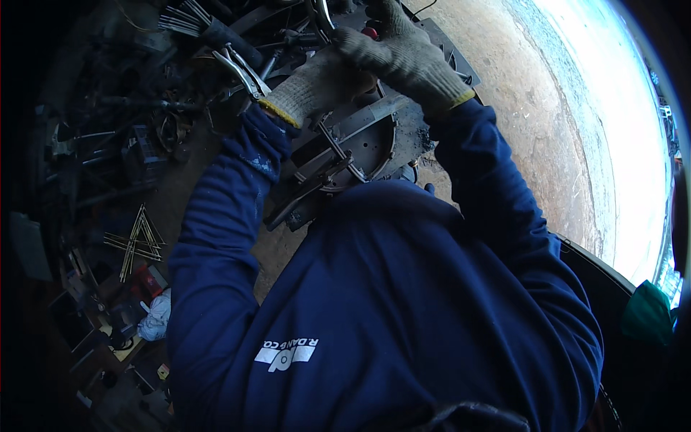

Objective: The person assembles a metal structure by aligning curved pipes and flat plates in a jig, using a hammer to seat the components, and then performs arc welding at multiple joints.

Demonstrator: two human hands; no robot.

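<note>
Both my hands wear grey knit gloves with yellow cuffs and come together at the upper middle, over dark metalwork. My left hand (320, 81) lies low across the metal, its fingers hidden beneath the right one. Over it reaches my right hand (409, 59), thumb stretched left and fingers pointing away, spread apart. A small red part (370, 33) shows between them; what it belongs to is hidden. Beside my left wrist sit silver locking pliers (245, 72). Another curved silver tool (321, 18) stands at the top. Below the hands is a round dark metal piece (371, 147) with flat bars across it.
Thin rods (183, 18) stick out of a dark tube at the upper left. Dark tools and metal parts crowd the left side. Brass-coloured rods (135, 241) lie on the floor, near a white plastic bag (155, 317). Bright concrete ground (533, 93) stretches along the right.
</note>
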